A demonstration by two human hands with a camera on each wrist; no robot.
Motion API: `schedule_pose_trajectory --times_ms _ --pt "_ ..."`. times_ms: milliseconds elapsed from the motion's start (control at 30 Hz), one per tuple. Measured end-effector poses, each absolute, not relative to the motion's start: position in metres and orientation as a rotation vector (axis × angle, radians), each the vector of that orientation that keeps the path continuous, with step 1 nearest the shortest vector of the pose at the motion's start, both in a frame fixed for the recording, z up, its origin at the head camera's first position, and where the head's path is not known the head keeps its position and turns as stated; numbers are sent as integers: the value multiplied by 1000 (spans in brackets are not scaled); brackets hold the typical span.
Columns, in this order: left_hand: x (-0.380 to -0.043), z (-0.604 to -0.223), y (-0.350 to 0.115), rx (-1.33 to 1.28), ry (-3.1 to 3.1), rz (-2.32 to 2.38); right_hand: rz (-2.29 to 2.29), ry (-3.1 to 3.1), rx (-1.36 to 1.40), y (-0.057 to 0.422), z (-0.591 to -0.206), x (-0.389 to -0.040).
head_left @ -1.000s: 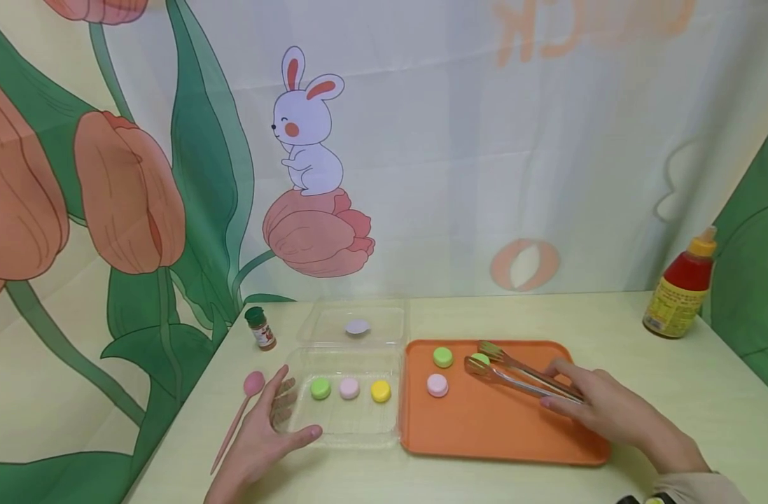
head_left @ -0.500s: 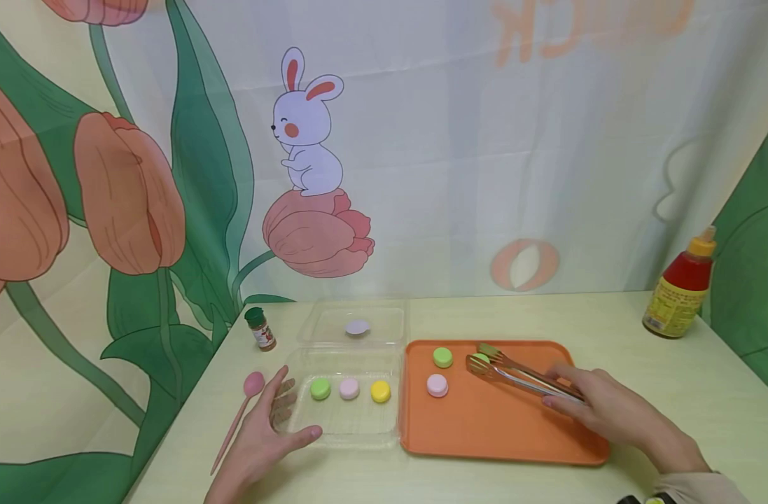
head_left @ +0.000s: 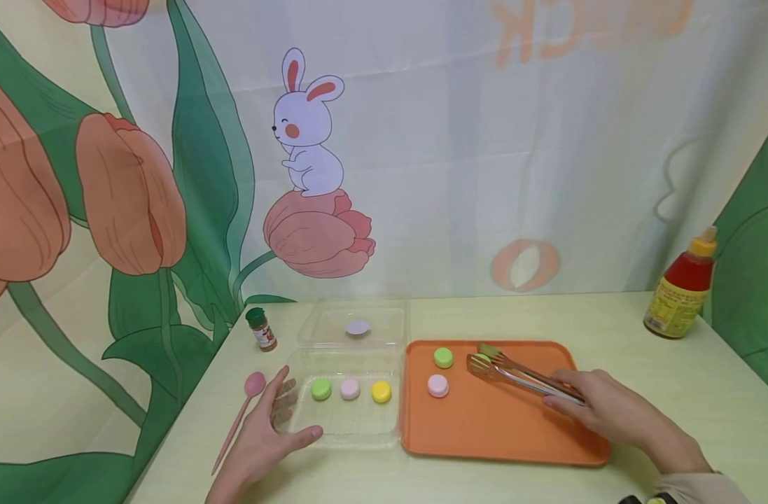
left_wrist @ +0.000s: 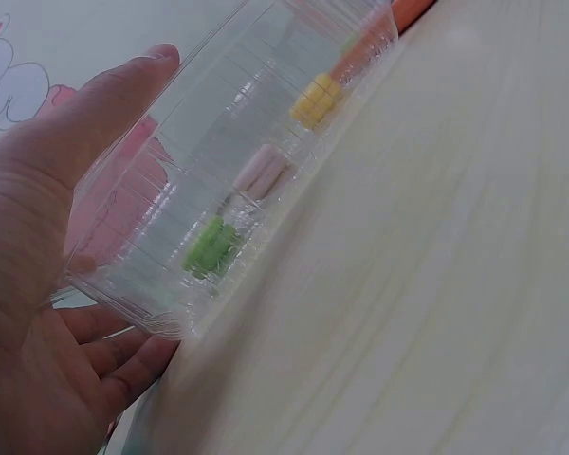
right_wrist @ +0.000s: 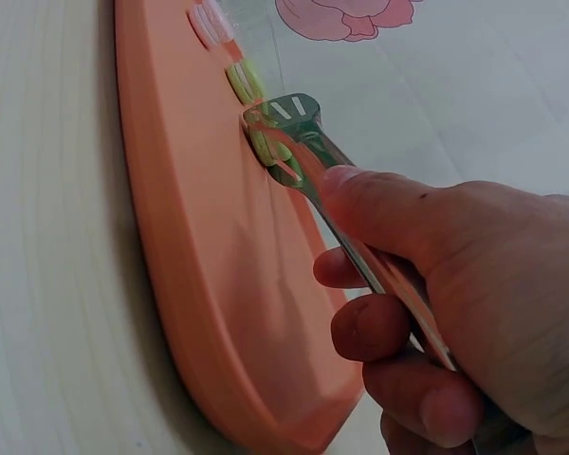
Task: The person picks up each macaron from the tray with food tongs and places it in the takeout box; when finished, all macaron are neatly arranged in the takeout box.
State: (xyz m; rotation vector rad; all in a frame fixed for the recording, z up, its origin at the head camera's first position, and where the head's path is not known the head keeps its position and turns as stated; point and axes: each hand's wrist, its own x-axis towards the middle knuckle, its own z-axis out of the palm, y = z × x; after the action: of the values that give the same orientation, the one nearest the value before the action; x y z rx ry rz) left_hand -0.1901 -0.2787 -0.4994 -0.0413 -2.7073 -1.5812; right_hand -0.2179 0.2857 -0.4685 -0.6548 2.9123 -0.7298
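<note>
My right hand (head_left: 601, 402) grips metal tongs (head_left: 528, 379). Their slotted tips lie on either side of a green macaron (right_wrist: 268, 150) on the orange tray (head_left: 503, 427). Another green macaron (head_left: 443, 358) and a pink macaron (head_left: 437, 386) sit at the tray's left end. My left hand (head_left: 260, 434) spreads its thumb and fingers about the left side of a clear plastic box (head_left: 348, 439). Inside the box stand a green macaron (head_left: 320, 389), a pink macaron (head_left: 349, 388) and a yellow macaron (head_left: 381, 392) in a row.
The box's clear lid (head_left: 320, 325) lies folded back, bearing a small pale oval (head_left: 358, 327). Left of it stands a green-capped spice jar (head_left: 261, 330). A pink spoon (head_left: 245, 402) lies beside my left hand. At the far right is a red sauce bottle (head_left: 682, 287).
The tong tips have drawn slightly closer together around the green macaron. My left hand, the box and the other macarons stay where they were.
</note>
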Motion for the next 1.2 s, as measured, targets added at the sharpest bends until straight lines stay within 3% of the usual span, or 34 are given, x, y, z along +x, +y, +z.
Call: schedule_pose_trajectory --times_ms 467,1200 --pt "-191 -500 -280 -34 -2709 -1582 -890 2935 -857 268 -454 -222" --pt "-191 -500 -278 -25 -2724 -1559 -901 2761 -1099 153 -422 -229"
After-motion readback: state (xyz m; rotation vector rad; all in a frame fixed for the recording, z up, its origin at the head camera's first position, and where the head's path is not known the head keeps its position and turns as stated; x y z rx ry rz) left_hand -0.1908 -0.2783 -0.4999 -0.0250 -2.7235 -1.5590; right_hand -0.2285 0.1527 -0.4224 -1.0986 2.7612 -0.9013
